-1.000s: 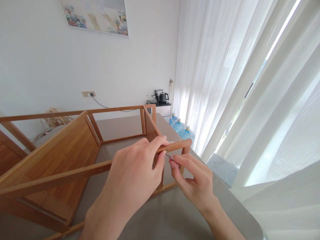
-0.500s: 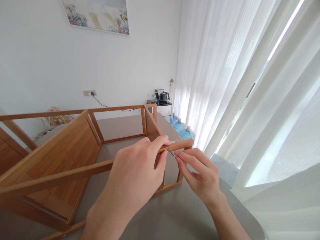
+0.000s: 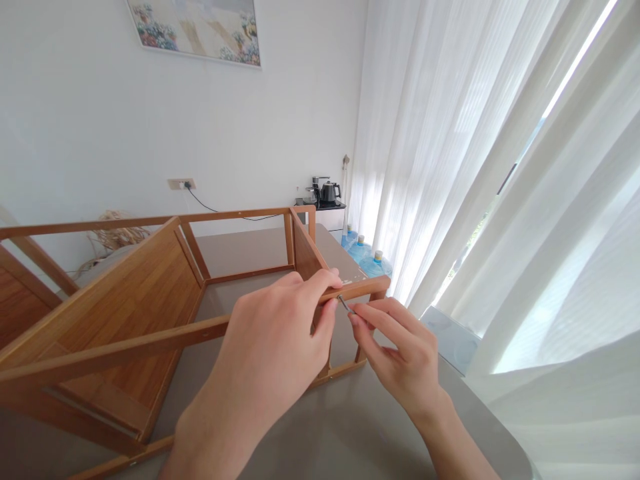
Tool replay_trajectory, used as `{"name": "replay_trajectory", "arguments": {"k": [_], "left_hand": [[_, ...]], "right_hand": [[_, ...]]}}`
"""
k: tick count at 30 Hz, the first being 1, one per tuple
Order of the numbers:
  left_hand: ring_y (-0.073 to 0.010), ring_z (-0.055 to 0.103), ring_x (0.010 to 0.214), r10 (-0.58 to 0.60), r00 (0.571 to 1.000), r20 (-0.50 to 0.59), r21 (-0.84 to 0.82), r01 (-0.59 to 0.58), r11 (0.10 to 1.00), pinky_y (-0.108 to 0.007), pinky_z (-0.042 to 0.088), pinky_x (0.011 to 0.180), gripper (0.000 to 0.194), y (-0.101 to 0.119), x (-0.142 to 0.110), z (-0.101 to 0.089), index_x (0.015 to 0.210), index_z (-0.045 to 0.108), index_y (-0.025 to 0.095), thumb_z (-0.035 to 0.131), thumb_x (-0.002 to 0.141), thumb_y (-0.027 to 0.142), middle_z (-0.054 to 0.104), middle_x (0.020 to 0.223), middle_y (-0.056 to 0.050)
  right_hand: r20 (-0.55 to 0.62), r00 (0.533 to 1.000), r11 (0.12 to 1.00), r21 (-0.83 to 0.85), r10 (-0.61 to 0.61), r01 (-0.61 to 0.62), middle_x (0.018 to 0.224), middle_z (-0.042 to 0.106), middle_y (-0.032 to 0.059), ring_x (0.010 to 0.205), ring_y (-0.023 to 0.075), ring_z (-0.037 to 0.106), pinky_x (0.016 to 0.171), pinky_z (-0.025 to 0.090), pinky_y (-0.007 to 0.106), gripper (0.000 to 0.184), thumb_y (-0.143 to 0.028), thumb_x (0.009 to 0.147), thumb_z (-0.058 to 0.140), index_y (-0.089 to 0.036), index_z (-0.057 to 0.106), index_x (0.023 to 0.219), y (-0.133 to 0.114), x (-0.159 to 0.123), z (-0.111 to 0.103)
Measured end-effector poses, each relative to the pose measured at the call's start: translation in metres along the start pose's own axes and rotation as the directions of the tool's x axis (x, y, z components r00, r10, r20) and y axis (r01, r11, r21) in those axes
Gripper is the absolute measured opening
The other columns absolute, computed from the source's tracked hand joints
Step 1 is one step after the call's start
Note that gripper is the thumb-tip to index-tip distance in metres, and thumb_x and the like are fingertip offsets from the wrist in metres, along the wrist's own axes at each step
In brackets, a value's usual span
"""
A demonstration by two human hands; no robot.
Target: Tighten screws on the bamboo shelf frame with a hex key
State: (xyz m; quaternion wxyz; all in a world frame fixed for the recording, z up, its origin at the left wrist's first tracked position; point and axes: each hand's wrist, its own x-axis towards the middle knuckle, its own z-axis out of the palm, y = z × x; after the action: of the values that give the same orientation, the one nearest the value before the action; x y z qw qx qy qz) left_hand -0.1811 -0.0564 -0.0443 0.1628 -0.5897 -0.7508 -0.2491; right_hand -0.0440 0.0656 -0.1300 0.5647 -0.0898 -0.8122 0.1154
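Note:
A wooden shelf rack (image 3: 125,313) lies on its side on the grey table. My left hand (image 3: 280,340) is closed around a rail near the rack's right end, thumb below and index finger on top. Between the thumb and fingers of my right hand (image 3: 400,340) is a thin metal hex key (image 3: 345,305). Its tip meets the side of the wooden rail (image 3: 363,288), right beside my left thumb. Whatever the tip sits in is too small to make out. My left hand hides part of the rail and the frame behind it.
The table (image 3: 390,433) has a rounded right corner. Beyond it, several blue water bottles (image 3: 376,265) stand by white curtains (image 3: 415,133). A kettle (image 3: 329,192) sits on a small cabinet at the back. Dried stems (image 3: 117,230) lie behind the rack on the left.
The hex key has turned slightly, with my right fingers shifting a little on it. My left hand keeps its hold on the rail. The view has moved slightly.

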Motion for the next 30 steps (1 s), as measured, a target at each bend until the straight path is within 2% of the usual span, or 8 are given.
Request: {"name": "replay_trajectory", "arguments": {"k": [3,7,11,14,17,20,23,30], "left_hand": [[-0.0199,0.074,0.084,0.0,1.0,0.006,-0.001,0.0,1.0,-0.027,0.045,0.058,0.024,0.0,0.0,-0.001,0.112,0.065,0.039,0.054,0.095,0.027,0.076,0.1,0.006],[-0.0199,0.075,0.084,-0.005,1.0,0.011,-0.001,0.005,1.0,-0.027,0.046,0.058,0.026,0.0,0.001,0.0,0.114,0.065,0.04,0.055,0.094,0.027,0.076,0.1,0.006],[-0.0203,0.075,0.086,-0.008,1.0,0.011,0.001,0.008,1.0,-0.028,0.047,0.059,0.028,-0.001,0.001,0.002,0.116,0.065,0.041,0.055,0.094,0.027,0.076,0.101,0.006],[-0.0206,0.075,0.087,-0.01,1.0,0.011,0.002,0.01,1.0,-0.029,0.049,0.061,0.028,-0.001,0.001,0.002,0.117,0.064,0.041,0.055,0.095,0.028,0.076,0.102,0.006],[-0.0208,0.075,0.087,-0.015,1.0,0.012,0.003,0.015,1.0,-0.029,0.05,0.061,0.028,-0.001,0.0,0.002,0.118,0.064,0.042,0.055,0.095,0.029,0.076,0.103,0.006],[-0.0212,0.075,0.088,-0.013,1.0,0.007,0.007,0.013,1.0,-0.029,0.049,0.06,0.029,-0.001,0.001,0.002,0.118,0.065,0.041,0.055,0.094,0.028,0.076,0.103,0.006],[-0.0216,0.075,0.089,-0.005,1.0,0.004,0.014,0.005,1.0,-0.028,0.049,0.06,0.031,-0.001,0.001,0.002,0.119,0.065,0.04,0.055,0.093,0.026,0.076,0.105,0.005],[-0.02,0.075,0.083,-0.007,1.0,0.002,0.007,0.007,1.0,-0.029,0.049,0.06,0.028,-0.001,0.001,0.002,0.117,0.064,0.041,0.055,0.094,0.028,0.077,0.101,0.006]], "right_hand": [[0.044,0.998,0.997,0.054,0.046,-0.048,0.077,0.068,0.0004,0.067,0.0121,0.06,0.062,0.049,0.025,0.013,-0.008,0.091,0.065,-0.02,0.068,0.097,-0.007,0.0,0.004],[0.121,0.978,0.963,0.187,0.172,-0.192,0.071,0.072,-0.0049,0.055,0.0065,0.061,0.055,0.049,0.015,0.009,-0.014,0.092,0.066,-0.021,0.071,0.096,-0.018,0.001,0.006],[0.196,0.936,0.881,0.326,0.291,-0.342,0.079,0.077,-0.0048,0.061,0.0068,0.07,0.058,0.053,0.011,0.009,-0.017,0.093,0.066,-0.022,0.073,0.096,-0.024,0.001,0.007],[0.231,0.921,0.861,0.34,0.314,-0.379,0.077,0.076,-0.0044,0.065,0.0084,0.072,0.062,0.054,0.013,0.008,-0.019,0.093,0.065,-0.022,0.073,0.095,-0.024,-0.001,0.008],[0.19,0.95,0.91,0.289,0.25,-0.297,0.076,0.074,-0.0036,0.065,0.0084,0.069,0.064,0.053,0.015,0.008,-0.016,0.094,0.064,-0.021,0.071,0.095,-0.022,-0.003,0.01],[0.106,0.988,0.971,0.199,0.114,-0.134,0.076,0.072,-0.0019,0.062,0.009,0.063,0.061,0.051,0.019,0.01,-0.013,0.092,0.064,-0.02,0.068,0.097,-0.02,-0.004,0.01],[0.058,0.998,0.991,0.136,0.008,-0.016,0.081,0.07,0.0007,0.066,0.0108,0.06,0.062,0.049,0.023,0.017,-0.008,0.091,0.064,-0.02,0.067,0.103,-0.016,-0.003,0.008],[0.01,0.999,0.998,0.057,-0.032,0.031,0.086,0.069,0.0031,0.071,0.0139,0.059,0.064,0.049,0.029,0.027,-0.002,0.088,0.065,-0.021,0.066,0.106,-0.001,0.0,0.004]]}}
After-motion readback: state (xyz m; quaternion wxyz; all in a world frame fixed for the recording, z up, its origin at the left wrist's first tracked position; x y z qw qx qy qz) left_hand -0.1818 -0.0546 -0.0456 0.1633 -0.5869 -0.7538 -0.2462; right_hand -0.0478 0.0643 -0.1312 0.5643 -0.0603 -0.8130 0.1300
